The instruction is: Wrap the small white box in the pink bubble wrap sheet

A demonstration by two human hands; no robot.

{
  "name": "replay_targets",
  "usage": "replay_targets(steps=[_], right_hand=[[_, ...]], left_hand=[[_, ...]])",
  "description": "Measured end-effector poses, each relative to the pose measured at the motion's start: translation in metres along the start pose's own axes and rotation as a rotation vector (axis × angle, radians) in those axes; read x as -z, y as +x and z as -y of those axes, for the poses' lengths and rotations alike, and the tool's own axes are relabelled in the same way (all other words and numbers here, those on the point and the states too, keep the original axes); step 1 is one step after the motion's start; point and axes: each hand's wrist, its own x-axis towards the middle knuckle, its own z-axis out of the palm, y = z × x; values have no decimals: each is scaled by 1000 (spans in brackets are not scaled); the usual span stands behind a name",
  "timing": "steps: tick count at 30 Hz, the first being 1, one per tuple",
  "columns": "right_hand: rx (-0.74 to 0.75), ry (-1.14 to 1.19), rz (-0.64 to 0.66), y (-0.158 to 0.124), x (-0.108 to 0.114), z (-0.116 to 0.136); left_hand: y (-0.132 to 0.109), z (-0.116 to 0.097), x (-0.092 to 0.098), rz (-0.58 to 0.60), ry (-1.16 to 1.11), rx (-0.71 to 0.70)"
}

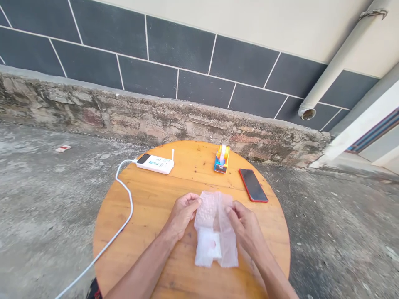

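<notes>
A sheet of bubble wrap [208,209] lies over the near middle of the round wooden table, its right side folded inward. Under or inside its lower part shows a small white flat item [209,244] with a faint reddish mark; what it is I cannot make out. My left hand [184,211] pinches the wrap's upper left edge between thumb and fingers. On the other side, my right hand [243,222] grips the folded right edge, thumb on top.
On the wooden table [140,216] are a white power bank [156,164] with a white cable [130,199] trailing off the left edge, a yellow and blue tape dispenser [221,160] at the back, and a red-edged phone [253,185] at right. A tiled wall [193,85] stands behind.
</notes>
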Motion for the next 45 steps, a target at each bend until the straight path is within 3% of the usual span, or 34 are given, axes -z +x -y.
replay_targets(steps=[5,13,19,21,27,30,35,37,40,43,45], right_hand=[[-99,379,-27,-16,12,-21],[-83,428,-89,-7,17,-31],[-84,434,-94,-3,14,-40],[-83,434,-90,-3,12,-43],[-61,395,-103,-2,12,-46],[-43,357,-107,9,12,-48],[-33,289,-136,35,13,-50],[-39,254,-187,34,17,-46],[-34,153,-211,17,26,-34],[56,-14,-13,-4,32,-22],[129,-107,109,-12,32,-18]], left_hand=[[0,-1,-5,-27,77,-20],[-12,-14,-6,-104,329,-126],[-56,-29,-12,-19,923,-201],[-63,-27,-13,-15,1002,-178],[-63,-5,20,-134,732,-23],[-58,2,36,-133,623,10],[-39,0,40,-106,656,-30],[-37,-4,38,-145,723,-112],[-43,-15,31,-134,940,-423],[-50,-25,20,43,1115,-716],[-49,-30,12,184,1197,-759]])
